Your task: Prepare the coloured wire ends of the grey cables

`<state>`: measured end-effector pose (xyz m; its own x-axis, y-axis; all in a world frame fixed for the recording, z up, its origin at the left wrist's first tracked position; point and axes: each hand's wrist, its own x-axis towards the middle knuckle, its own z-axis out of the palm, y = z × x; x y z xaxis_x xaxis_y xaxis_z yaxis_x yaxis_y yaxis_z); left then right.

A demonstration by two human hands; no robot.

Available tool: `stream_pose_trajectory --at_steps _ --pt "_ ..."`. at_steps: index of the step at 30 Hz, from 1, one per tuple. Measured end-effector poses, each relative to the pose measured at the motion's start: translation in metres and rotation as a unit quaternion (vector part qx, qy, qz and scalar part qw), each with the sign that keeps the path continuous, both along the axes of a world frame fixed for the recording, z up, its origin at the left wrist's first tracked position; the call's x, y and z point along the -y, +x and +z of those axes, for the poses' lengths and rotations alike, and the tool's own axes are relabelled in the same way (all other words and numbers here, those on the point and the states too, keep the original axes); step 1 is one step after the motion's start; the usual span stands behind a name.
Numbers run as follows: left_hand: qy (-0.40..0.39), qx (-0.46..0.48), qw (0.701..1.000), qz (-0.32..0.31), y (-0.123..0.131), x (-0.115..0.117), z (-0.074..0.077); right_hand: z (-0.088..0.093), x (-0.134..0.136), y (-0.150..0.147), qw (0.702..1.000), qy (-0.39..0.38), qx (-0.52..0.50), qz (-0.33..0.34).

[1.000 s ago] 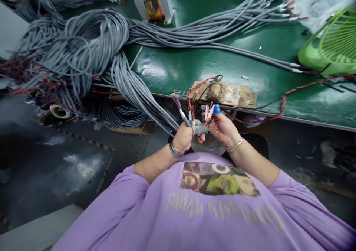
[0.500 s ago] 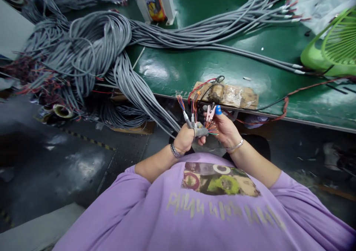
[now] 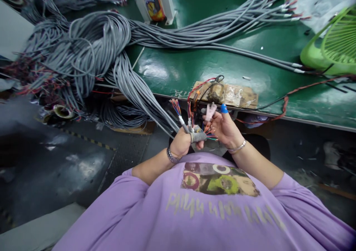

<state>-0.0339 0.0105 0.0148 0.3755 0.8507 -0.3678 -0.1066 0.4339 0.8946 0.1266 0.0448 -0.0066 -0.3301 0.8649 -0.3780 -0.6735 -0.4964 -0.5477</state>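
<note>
My left hand [image 3: 181,142] is closed around grey cables, with the stripped end of one grey cable [image 3: 198,136] pointing right. Thin orange, red and green wires [image 3: 211,136] fan out of that end. More cable ends with coloured wires [image 3: 175,107] stick up above the fist. My right hand [image 3: 226,128] is just right of the fanned wires, its thumb in a blue finger cover [image 3: 224,108] and lifted away. A small pale pink tool with two arms [image 3: 211,111], like a clip, sits at its curled fingers. Whether these fingers touch the wires I cannot tell.
A wooden block [image 3: 241,96] with a dark lump and leads lies at the edge of the green table [image 3: 239,63]. Big grey cable bundles [image 3: 97,39] spread across the left and back. A green fan [image 3: 333,43] and a plastic bag [image 3: 319,6] are at right.
My right thumb has lifted away from the pink tool, which has turned. My left hand has shifted slightly left and down, tilting the upright cable ends to the left.
</note>
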Motion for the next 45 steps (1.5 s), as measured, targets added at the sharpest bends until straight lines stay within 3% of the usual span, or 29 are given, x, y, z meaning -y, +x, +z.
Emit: stream_pose_trajectory --at_steps 9,23,32,45 --pt "0.005 0.018 0.999 0.049 0.009 -0.004 0.004 -0.004 -0.002 -0.001 0.999 0.015 0.023 -0.017" --pt "-0.002 -0.01 0.998 0.067 0.014 -0.009 -0.002 -0.009 -0.014 -0.011 0.998 -0.026 0.005 -0.056" --pt "0.004 -0.022 0.998 0.055 0.013 -0.009 -0.005 -0.019 -0.012 -0.01 0.998 0.004 0.014 -0.053" --pt "0.015 -0.029 0.998 0.056 0.014 -0.011 -0.007 -0.008 -0.012 -0.013 0.996 0.006 0.018 -0.083"
